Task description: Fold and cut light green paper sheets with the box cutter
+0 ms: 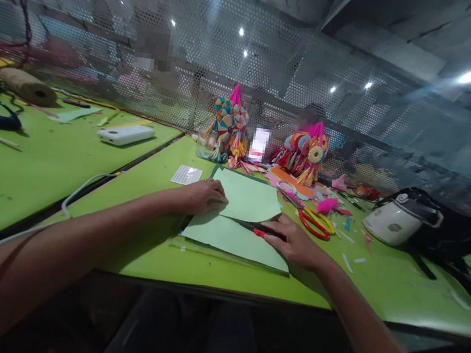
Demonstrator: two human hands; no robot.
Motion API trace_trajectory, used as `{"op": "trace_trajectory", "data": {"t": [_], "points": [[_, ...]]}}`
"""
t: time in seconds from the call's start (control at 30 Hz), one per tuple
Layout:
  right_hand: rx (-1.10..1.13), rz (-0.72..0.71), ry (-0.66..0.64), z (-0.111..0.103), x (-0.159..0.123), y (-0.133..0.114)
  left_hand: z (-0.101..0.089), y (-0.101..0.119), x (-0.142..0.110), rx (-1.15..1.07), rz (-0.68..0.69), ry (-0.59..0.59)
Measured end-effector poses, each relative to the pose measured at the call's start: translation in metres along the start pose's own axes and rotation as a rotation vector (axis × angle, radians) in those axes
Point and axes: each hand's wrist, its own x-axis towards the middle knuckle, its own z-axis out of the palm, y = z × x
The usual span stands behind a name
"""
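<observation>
A pale green paper sheet (246,198) lies on the green table (223,267), folded or stacked so that an upper piece overlaps a lower one. My left hand (201,196) presses flat on the sheet's left edge, fingers together. My right hand (294,243) is closed on a thin black tool with a red end (257,229), a cutter or pen, which lies along the crease between the two pieces.
Red and yellow scissors (316,223) lie just right of the paper among paper scraps. Two colourful paper ornaments (229,129) (306,151) stand at the back. A white pot (394,222), black bag (457,235), white box (126,134) and twine roll (28,86) are around. Mesh screen behind.
</observation>
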Motion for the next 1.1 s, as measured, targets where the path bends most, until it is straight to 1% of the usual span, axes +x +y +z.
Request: {"op": "trace_trajectory", "data": {"t": [0.1, 0.27, 0.4, 0.53, 0.7, 0.8, 0.9, 1.0, 1.1], "points": [[0.005, -0.017, 0.012, 0.003, 0.003, 0.001, 0.001, -0.001, 0.000, 0.000, 0.010, 0.003], [0.020, -0.029, 0.004, 0.002, -0.003, 0.005, 0.002, -0.002, -0.001, 0.013, 0.024, 0.011], [0.033, -0.019, -0.015, 0.001, 0.001, 0.001, 0.002, -0.002, -0.001, 0.019, 0.022, 0.010], [0.013, -0.027, 0.010, 0.004, 0.009, -0.004, 0.001, 0.001, -0.002, 0.012, 0.020, 0.019], [0.024, -0.035, 0.009, 0.005, 0.005, -0.007, 0.002, 0.001, -0.001, -0.001, 0.020, 0.027], [0.038, -0.035, -0.013, 0.004, 0.003, -0.006, 0.001, -0.004, -0.002, -0.053, 0.012, 0.026], [0.040, -0.024, -0.025, 0.004, 0.003, -0.003, -0.005, -0.013, -0.006, -0.124, -0.046, 0.048], [0.031, -0.015, -0.015, 0.006, 0.004, 0.001, -0.014, -0.023, -0.012, -0.096, -0.088, 0.073], [0.018, -0.012, -0.006, 0.007, 0.005, 0.003, -0.018, -0.028, -0.014, -0.060, -0.087, 0.034]]}}
